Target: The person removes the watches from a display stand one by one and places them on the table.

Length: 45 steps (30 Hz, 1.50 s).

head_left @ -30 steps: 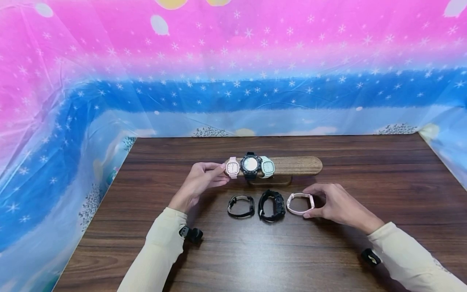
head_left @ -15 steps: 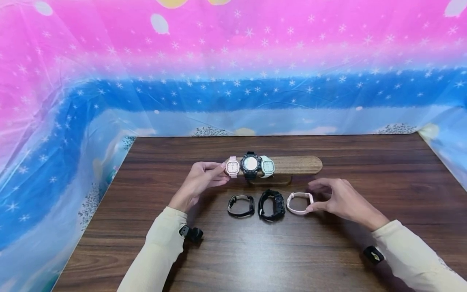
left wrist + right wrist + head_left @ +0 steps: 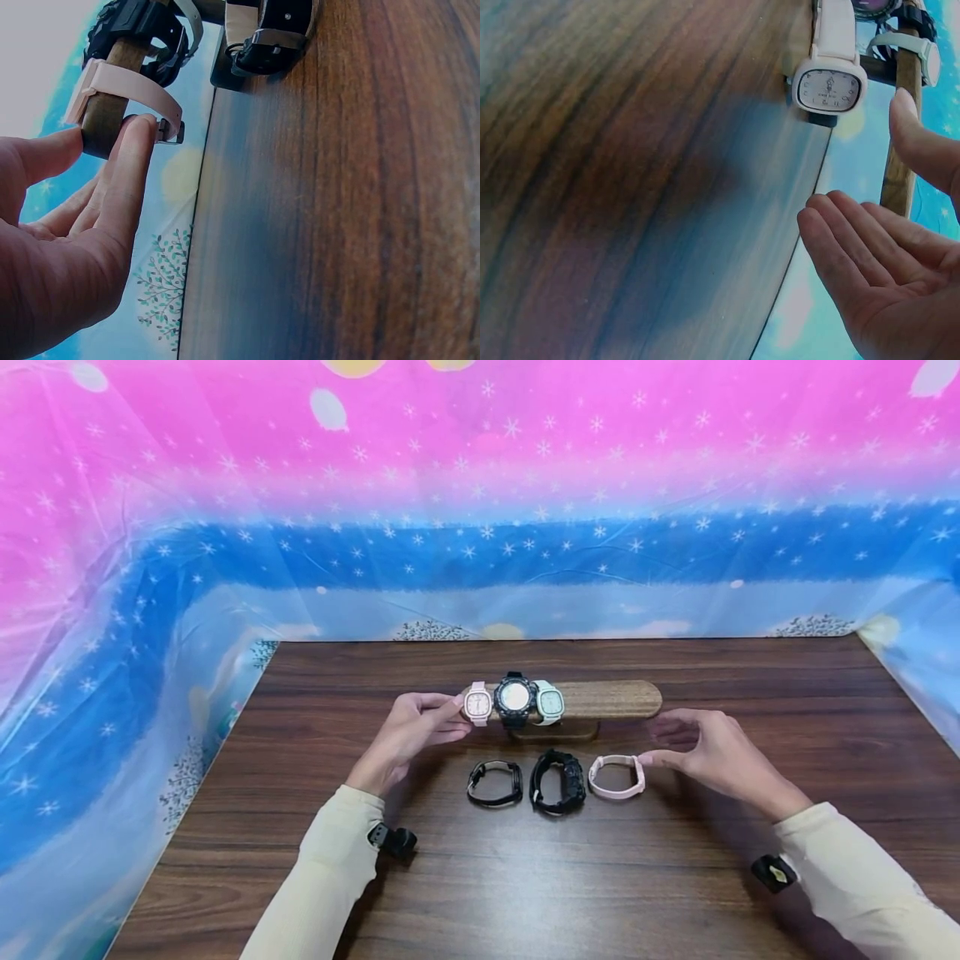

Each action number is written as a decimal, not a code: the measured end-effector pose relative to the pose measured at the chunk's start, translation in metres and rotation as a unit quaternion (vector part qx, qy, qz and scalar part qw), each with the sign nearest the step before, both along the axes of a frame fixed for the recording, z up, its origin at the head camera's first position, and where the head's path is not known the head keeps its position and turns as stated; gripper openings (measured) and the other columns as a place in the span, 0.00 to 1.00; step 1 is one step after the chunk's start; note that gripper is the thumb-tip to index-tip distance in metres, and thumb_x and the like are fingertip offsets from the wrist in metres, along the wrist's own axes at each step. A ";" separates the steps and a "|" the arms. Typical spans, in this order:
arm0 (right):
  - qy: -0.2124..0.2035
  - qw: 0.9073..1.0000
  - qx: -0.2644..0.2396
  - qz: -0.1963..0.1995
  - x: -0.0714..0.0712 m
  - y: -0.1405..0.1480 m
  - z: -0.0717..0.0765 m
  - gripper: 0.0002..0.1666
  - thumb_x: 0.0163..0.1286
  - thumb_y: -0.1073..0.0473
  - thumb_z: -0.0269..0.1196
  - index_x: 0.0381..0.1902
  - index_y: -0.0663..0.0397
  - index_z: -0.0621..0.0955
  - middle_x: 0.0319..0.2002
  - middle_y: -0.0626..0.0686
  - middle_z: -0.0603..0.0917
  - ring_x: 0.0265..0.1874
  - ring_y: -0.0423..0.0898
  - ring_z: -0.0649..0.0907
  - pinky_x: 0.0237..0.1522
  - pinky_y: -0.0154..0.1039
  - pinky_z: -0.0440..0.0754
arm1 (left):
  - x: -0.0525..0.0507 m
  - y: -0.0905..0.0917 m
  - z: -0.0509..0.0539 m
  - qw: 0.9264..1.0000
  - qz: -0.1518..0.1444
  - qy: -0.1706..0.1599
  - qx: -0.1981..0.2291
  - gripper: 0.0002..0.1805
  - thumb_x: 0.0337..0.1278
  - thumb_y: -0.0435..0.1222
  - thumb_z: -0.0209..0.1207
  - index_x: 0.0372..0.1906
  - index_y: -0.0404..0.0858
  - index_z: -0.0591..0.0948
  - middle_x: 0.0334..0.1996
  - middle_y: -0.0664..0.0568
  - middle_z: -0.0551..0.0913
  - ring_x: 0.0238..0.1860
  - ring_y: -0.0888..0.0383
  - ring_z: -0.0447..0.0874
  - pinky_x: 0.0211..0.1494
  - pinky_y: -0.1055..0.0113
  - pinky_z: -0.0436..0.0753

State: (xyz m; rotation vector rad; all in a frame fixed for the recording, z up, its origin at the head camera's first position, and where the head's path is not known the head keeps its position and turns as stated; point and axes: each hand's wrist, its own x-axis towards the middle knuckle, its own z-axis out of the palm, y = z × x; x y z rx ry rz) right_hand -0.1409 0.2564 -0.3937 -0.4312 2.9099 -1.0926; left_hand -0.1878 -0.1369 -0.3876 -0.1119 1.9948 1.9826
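My left hand (image 3: 408,731) pinches the left end of a wooden watch stand (image 3: 611,700) between thumb and fingers. Around the bar sit a pink watch (image 3: 478,703), a black watch (image 3: 514,697) and a mint-green watch (image 3: 550,702). The left wrist view has the fingertips close under the pink strap (image 3: 139,90). Holding nothing, my right hand (image 3: 716,760) has its thumb apart from its extended fingers. It is near the stand's right end and a second pink watch (image 3: 617,777) on the table, whose face (image 3: 829,90) shows in the right wrist view.
Left of the second pink watch, a chunky black watch (image 3: 558,782) and a slimmer black watch (image 3: 496,783) lie on their sides on the wooden table (image 3: 525,893). A snowflake-patterned cloth (image 3: 480,552) hangs behind the table.
My right hand has let go of the pink watch on the table and moved away, up and to the right, towards the stand's right end. The left hand stays put.
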 end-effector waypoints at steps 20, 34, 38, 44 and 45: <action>-0.012 0.994 -0.076 -0.076 -0.017 -0.004 0.007 0.36 0.69 0.47 0.69 0.61 0.73 0.77 0.45 0.66 0.87 0.41 0.56 0.90 0.38 0.36 0.89 | 0.000 0.000 0.001 1.000 -0.003 -0.002 0.003 0.19 0.74 0.35 0.58 0.59 0.24 0.77 0.46 0.33 0.85 0.41 0.54 0.90 0.50 0.64 0.88; -0.080 0.973 -0.195 -0.091 -0.026 -0.004 0.004 0.38 0.72 0.47 0.67 0.64 0.73 0.74 0.49 0.68 0.85 0.37 0.49 0.90 0.42 0.33 0.88 | 0.000 0.000 0.001 1.000 -0.005 0.005 0.002 0.20 0.74 0.34 0.58 0.59 0.23 0.77 0.46 0.33 0.85 0.42 0.52 0.90 0.49 0.64 0.88; -0.091 0.966 -0.220 -0.098 -0.026 -0.004 0.002 0.38 0.71 0.48 0.68 0.64 0.74 0.74 0.49 0.67 0.85 0.38 0.51 0.90 0.43 0.34 0.88 | -0.001 0.000 -0.001 1.000 -0.004 0.003 0.004 0.20 0.74 0.35 0.58 0.59 0.23 0.77 0.47 0.31 0.85 0.41 0.53 0.90 0.49 0.64 0.89; -0.094 0.961 -0.241 -0.102 -0.025 -0.004 0.003 0.37 0.70 0.49 0.69 0.63 0.74 0.75 0.48 0.65 0.86 0.38 0.52 0.90 0.44 0.36 0.88 | -0.001 -0.001 -0.001 1.000 -0.006 0.004 -0.004 0.20 0.74 0.35 0.57 0.60 0.24 0.77 0.48 0.31 0.84 0.41 0.53 0.90 0.50 0.64 0.88; -0.094 0.960 -0.244 -0.102 -0.025 -0.004 0.003 0.36 0.70 0.49 0.69 0.62 0.74 0.75 0.47 0.64 0.87 0.38 0.52 0.90 0.44 0.36 0.88 | -0.001 -0.001 -0.001 1.000 -0.006 0.004 -0.007 0.20 0.74 0.35 0.57 0.60 0.24 0.77 0.48 0.32 0.84 0.42 0.52 0.90 0.50 0.64 0.88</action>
